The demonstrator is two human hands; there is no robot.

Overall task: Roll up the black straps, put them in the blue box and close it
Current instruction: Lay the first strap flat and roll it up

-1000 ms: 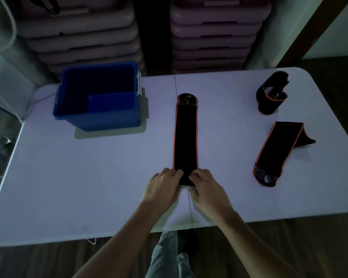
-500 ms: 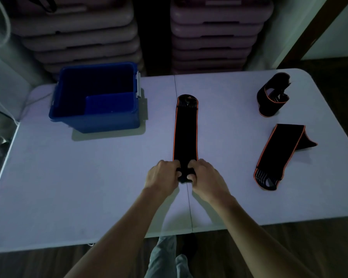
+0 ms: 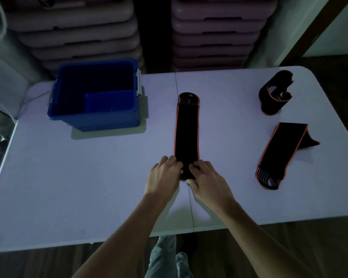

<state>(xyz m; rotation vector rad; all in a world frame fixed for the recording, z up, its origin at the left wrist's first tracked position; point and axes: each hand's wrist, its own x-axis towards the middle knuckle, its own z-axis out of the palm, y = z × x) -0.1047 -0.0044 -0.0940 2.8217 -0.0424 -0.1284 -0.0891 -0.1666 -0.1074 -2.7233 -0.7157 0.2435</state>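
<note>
A long black strap with orange edges (image 3: 186, 129) lies flat down the middle of the white table (image 3: 88, 177). Its near end is curled into a small roll under my fingers. My left hand (image 3: 165, 175) and my right hand (image 3: 206, 180) grip that rolled end from either side. The open blue box (image 3: 96, 93) stands at the far left with its lid off. A second strap (image 3: 283, 155) lies folded at the right. A third strap (image 3: 275, 93) sits loosely looped at the far right corner.
Stacks of purple-grey plastic platforms (image 3: 215, 31) stand behind the table. A thin cable (image 3: 31, 99) runs off the table's far left corner. The table's seam (image 3: 191, 207) runs toward me, with my legs (image 3: 169, 257) below the near edge.
Both hands have moved away from me along the strap, rolling its near end; the flat part is shorter than before.
</note>
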